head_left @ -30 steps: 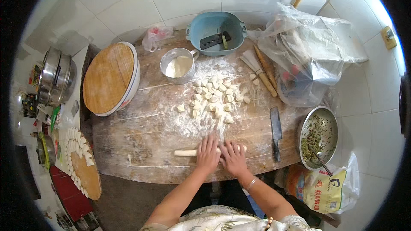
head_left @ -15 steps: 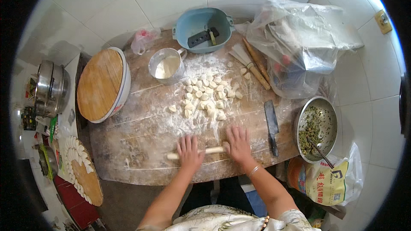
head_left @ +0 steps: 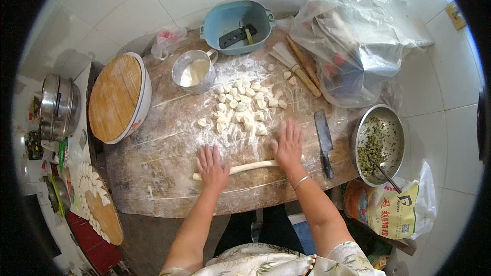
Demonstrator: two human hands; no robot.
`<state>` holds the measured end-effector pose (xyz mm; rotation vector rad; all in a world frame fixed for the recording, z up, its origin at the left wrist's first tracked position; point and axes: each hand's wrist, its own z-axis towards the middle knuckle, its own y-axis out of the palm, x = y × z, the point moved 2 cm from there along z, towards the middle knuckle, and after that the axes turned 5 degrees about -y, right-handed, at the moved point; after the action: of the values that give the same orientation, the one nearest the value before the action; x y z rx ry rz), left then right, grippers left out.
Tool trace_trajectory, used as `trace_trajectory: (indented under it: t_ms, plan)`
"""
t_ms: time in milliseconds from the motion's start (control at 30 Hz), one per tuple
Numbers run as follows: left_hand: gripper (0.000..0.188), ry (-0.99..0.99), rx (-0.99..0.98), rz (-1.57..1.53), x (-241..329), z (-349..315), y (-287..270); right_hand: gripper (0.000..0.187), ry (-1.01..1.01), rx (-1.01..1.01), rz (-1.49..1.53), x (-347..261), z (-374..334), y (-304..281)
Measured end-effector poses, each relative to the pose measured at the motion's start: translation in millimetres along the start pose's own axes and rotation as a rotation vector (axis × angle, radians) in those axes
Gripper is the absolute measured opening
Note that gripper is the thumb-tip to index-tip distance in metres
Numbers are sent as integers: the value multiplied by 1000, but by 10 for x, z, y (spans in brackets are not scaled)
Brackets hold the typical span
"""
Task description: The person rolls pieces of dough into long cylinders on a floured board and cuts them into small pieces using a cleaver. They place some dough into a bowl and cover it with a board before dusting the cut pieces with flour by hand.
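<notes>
Evenly, roll the dough rope [head_left: 250, 166] over the near half of the desk [head_left: 153, 174], lying left to right with a slight slant, right end a little farther. Note the left hand [head_left: 212, 170]: open, palm down, fingers spread over the rope close to its left end. Note the right hand [head_left: 288, 145] too: likewise open and flat near the other end, with just a short tip of dough showing past it. No gripping in either, judging by the straightened fingers; impossible to tell the pressure from above.

Match the travel of both hands, best for avoiding a twist. Press lightly, more on thick stretches, less on thin, and work outward from the bare middle for an even width. Roll rather than drag. Use a little loose flour [head_left: 232, 143] from just beyond against sticking, but sparingly, to avoid likely skidding.

Stop each far stroke short of the dough pieces [head_left: 245, 103], including the single piece [head_left: 202, 122] set apart at left. To the right, mind the cleaver [head_left: 322, 132], handle toward the near edge, near the right hand.
</notes>
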<state>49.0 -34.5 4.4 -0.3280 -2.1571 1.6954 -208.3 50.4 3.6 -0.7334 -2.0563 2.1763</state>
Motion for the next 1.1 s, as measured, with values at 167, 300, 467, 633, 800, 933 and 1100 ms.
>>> trace_trajectory:
  t_ms: [167,300,467,633,800,933,1100]
  plan:
    - [77,90,-140,-20,-331,-985,-10,70,-192,-194,65,137,-1201,-38]
    - [77,169,-275,29,-537,-1438,40,76,-144,-300,-13,222,-1416,-162]
    - [69,37,-98,-8,-292,-497,-110,76,24,-103,-9,76,-168,-180]
    - [63,-58,5,-150,-276,-162,-90,67,81,315,203,409,45,-325]
    - [58,133,-23,-124,-77,-349,-134,54,448,247,54,957,-866,-796]
    - [51,265,-53,-185,595,-122,-109,50,550,-146,138,1112,-876,-790]
    - [43,345,-133,-203,1185,130,57,40,612,-151,216,1277,-778,-696]
